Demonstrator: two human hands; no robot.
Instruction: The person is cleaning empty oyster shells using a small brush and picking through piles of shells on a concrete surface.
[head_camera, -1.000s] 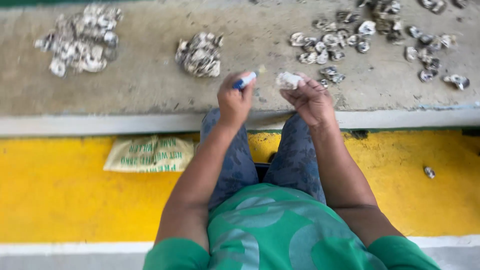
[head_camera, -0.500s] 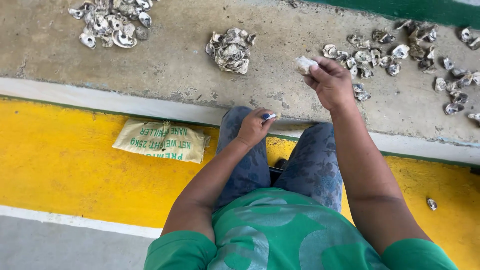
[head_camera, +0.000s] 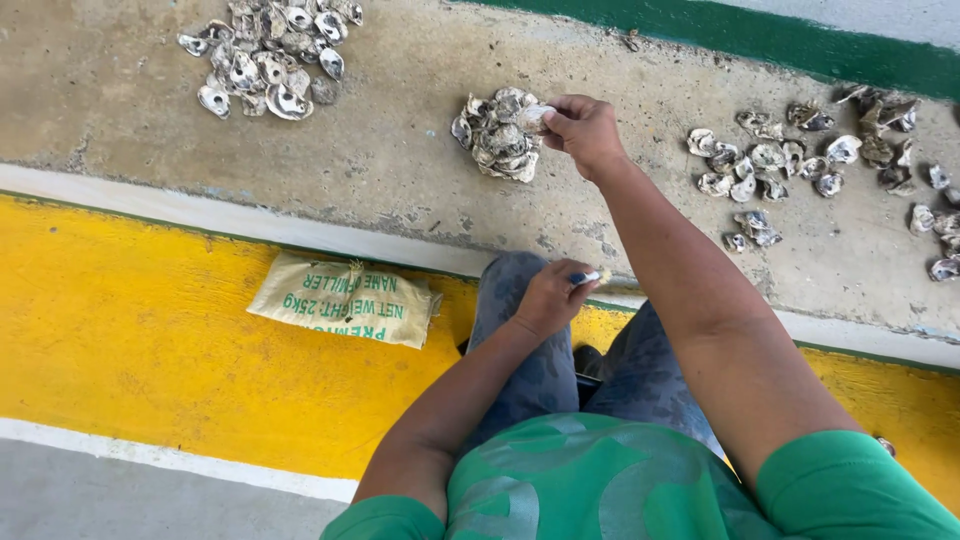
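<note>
Pinching a shell (head_camera: 532, 117) over the pile (head_camera: 497, 135), right hand (head_camera: 585, 132) (left hand (head_camera: 545, 297) grips a tool (head_camera: 585, 277)).

The pale grey, rough-edged oyster shells (head_camera: 500, 135) heaped at twelve o'clock look chalky outside, with a pearly sheen inside some halves. They lie on a coarse, matt, speckled concrete ledge (head_camera: 400, 170). The yellow painted floor strip (head_camera: 130, 340) at nine o'clock is smooth and dull. On it rests a folded, tan woven sack (head_camera: 345, 298), fibrous and matt.
</note>
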